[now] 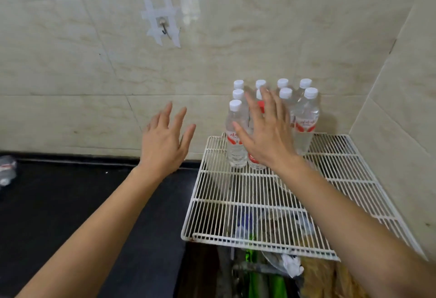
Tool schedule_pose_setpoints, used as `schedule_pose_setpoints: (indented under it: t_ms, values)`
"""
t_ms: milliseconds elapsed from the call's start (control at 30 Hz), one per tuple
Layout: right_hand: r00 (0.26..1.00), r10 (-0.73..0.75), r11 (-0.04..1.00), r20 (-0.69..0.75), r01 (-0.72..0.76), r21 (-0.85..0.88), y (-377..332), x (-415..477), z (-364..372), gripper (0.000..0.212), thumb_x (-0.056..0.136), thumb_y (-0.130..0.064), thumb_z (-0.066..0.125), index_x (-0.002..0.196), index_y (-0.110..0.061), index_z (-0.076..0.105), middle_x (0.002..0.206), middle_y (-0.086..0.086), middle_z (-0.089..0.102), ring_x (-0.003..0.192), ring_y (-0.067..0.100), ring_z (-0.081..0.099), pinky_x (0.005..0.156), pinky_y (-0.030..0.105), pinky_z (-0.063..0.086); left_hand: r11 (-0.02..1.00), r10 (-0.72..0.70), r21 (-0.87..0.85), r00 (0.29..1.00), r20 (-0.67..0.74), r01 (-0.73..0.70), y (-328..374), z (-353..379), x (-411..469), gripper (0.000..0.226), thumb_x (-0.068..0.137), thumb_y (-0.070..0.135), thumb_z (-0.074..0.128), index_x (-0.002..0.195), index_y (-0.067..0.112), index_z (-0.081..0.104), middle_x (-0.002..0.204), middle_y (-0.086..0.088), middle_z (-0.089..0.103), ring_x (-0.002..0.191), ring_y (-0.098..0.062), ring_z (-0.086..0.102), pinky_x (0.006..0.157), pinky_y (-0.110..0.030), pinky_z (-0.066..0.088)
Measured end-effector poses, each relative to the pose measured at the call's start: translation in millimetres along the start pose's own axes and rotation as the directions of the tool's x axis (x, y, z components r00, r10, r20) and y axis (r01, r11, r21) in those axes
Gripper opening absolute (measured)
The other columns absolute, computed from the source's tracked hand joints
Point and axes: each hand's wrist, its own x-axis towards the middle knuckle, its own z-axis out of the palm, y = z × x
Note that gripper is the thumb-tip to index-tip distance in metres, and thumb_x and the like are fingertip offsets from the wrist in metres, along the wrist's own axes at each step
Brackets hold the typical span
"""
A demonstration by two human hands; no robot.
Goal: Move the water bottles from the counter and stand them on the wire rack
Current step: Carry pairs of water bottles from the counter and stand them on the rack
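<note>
Head view, as I watch: the water bottles [306,120] stand upright in a tight cluster at the back of the wire rack [259,203], close to the tiled wall; the right hand [266,137] is spread flat before them, grasping nothing; the left hand [162,142] hovers spread over the dark counter [70,203], equally empty; they look full, thin-walled and smooth, so each likely wants a firm wrap round the labelled waist; narrow bases may wobble on the wires.

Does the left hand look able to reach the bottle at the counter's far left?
Probably yes: the left hand is open and empty, and only bare dark counter lies between it and the bottle.
</note>
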Motion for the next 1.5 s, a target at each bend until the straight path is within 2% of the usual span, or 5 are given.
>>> schedule_pose_setpoints:
  t_ms: [233,700,900,1200,1500]
  values:
    - [0.966,-0.24,0.952,0.094,0.215,0.22,-96,-41,54,0.071,0.098,-0.056,0.048,0.157,-0.019,0.036,0.166,0.019,0.023,0.154,0.038,0.016,0.125,0.055,0.012,0.936,-0.281,0.22,0.96,-0.004,0.275,-67,-19,-106,0.064,0.1,0.053,0.033,0.148,0.012,0.044,0.157,-0.024,0.035,0.143,-0.042,0.035,0.109,-0.058,0.035]
    - [0.903,-0.393,0.883,0.174,0.317,0.347,-413,-77,114,0.065,0.101,-0.056,0.041,0.154,-0.018,0.039,0.165,0.018,0.025,0.153,0.038,0.019,0.124,0.055,0.017,0.797,-0.488,0.357,0.868,-0.096,0.487,-309,-190,-277,0.068,0.099,0.054,0.032,0.148,0.008,0.043,0.154,-0.024,0.038,0.14,-0.044,0.038,0.108,-0.061,0.038]
    - [0.816,-0.545,0.777,0.195,0.403,0.485,-597,-103,143,0.065,0.1,-0.054,0.043,0.153,-0.016,0.042,0.163,0.019,0.029,0.152,0.038,0.023,0.124,0.054,0.018,0.69,-0.616,0.409,0.781,-0.1,0.597,-422,-254,-363,0.07,0.098,0.056,0.031,0.148,0.009,0.044,0.154,-0.023,0.039,0.141,-0.041,0.039,0.109,-0.058,0.036]
    - [0.673,-0.655,0.735,0.343,0.465,0.493,-700,-119,235,0.067,0.1,-0.056,0.038,0.154,-0.017,0.038,0.165,0.018,0.026,0.152,0.036,0.023,0.124,0.052,0.017,0.547,-0.787,0.457,0.617,-0.004,0.701,-550,-252,-428,0.077,0.095,0.062,0.019,0.151,0.014,0.04,0.159,-0.02,0.034,0.147,-0.037,0.031,0.114,-0.057,0.033]
    - [0.549,-0.733,0.67,0.401,0.486,0.56,-840,-63,373,0.067,0.103,-0.054,0.039,0.157,-0.016,0.031,0.167,0.017,0.021,0.153,0.035,0.02,0.124,0.052,0.017,0.456,-0.836,0.555,0.548,0.0,0.696,-712,-244,-404,0.076,0.096,0.06,0.02,0.15,0.013,0.042,0.158,-0.019,0.035,0.147,-0.036,0.032,0.114,-0.057,0.031]
